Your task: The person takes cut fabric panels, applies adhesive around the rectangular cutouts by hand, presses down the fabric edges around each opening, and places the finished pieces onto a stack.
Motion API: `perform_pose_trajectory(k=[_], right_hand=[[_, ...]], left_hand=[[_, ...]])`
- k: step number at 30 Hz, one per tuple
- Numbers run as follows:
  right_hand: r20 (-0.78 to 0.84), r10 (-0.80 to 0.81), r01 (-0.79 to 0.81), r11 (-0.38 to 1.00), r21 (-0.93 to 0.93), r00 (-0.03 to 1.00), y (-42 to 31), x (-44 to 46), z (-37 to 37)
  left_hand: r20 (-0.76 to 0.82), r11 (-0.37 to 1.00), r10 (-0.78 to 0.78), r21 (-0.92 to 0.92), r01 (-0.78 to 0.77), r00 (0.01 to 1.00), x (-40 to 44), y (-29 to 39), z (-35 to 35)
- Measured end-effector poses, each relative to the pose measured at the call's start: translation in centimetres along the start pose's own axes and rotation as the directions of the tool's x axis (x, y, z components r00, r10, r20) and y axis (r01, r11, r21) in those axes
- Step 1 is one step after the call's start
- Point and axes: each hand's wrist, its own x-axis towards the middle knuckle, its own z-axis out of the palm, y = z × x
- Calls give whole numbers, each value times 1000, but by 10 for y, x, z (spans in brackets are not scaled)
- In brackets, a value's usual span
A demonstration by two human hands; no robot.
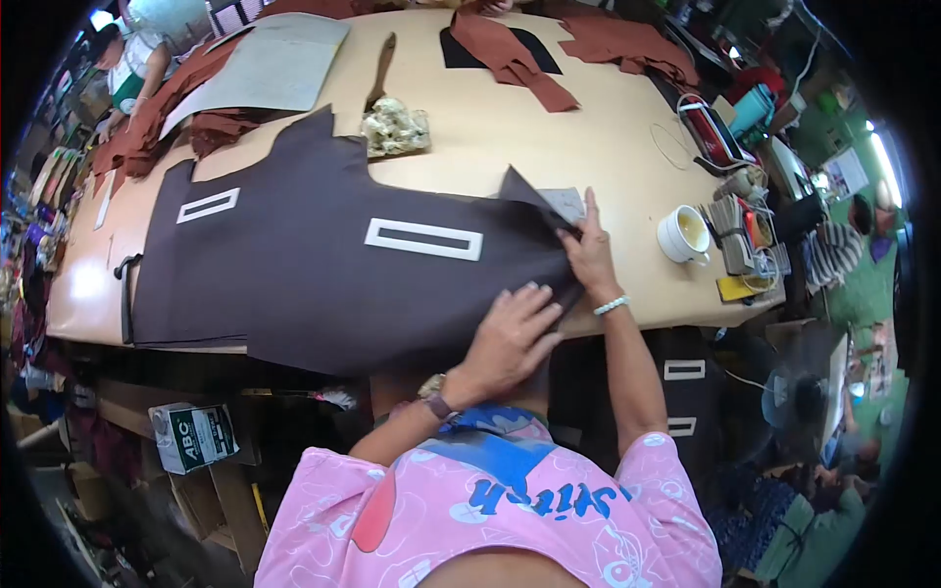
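Observation:
A large dark brown sheet, leather-like or fabric, lies across the near part of the table, with further dark layers under its left end. Two white rectangular frames show on it, a small one at the left and a larger one mid-sheet. My left hand rests flat on the sheet near its front edge, fingers spread. At the sheet's right end, my right hand grips the edge, which is lifted and curled, with the index finger pointing away from me. A pale grey piece is partly hidden behind the curled corner.
A brush stands by a yellowish lump. Reddish-brown pieces and a grey sheet lie at the far side. A white cup and stacked items stand at the right. A person is far left.

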Motion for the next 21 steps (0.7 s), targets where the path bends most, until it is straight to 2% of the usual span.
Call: perform_pose_trajectory(k=[2, 4, 5, 8, 9, 12, 15, 19, 21], right_hand=[[40, 102, -99, 992, -76, 994, 3, -3, -35], [-29, 8, -8, 1000, 6, 1000, 30, -1, -48], [-48, -54, 53, 999, -11, 997, 43, 3, -53], [48, 6, 2, 986, -169, 999, 32, 13, -80], [39, -56, 61, 988, -145, 998, 40, 16, -82], [92, -40, 53, 989, -137, 995, 47, 25, -92], [77, -88, 105, 964, -243, 993, 67, 35, -91], [54, -43, 61, 917, -394, 998, 69, 53, -87], [57, -29, 53, 872, -487, 998, 58, 61, -86]], left_hand=[[-5, 986, -19, 164, 19, 1000, 5, -7, -18], [-74, 966, -44, 251, 62, 996, 2, -27, -30], [-85, 942, -70, 321, 94, 994, 1, -35, -38], [-152, 848, -132, 495, 191, 980, 2, -56, -60], [-176, 813, -143, 540, 217, 974, 2, -62, -67], [-233, 769, -225, 553, 320, 946, 2, -75, -81], [-215, 790, -234, 527, 314, 948, 1, -76, -77], [-89, 820, -267, 502, 274, 960, 2, -70, -52], [-52, 779, -279, 571, 258, 959, 0, -71, -41]])
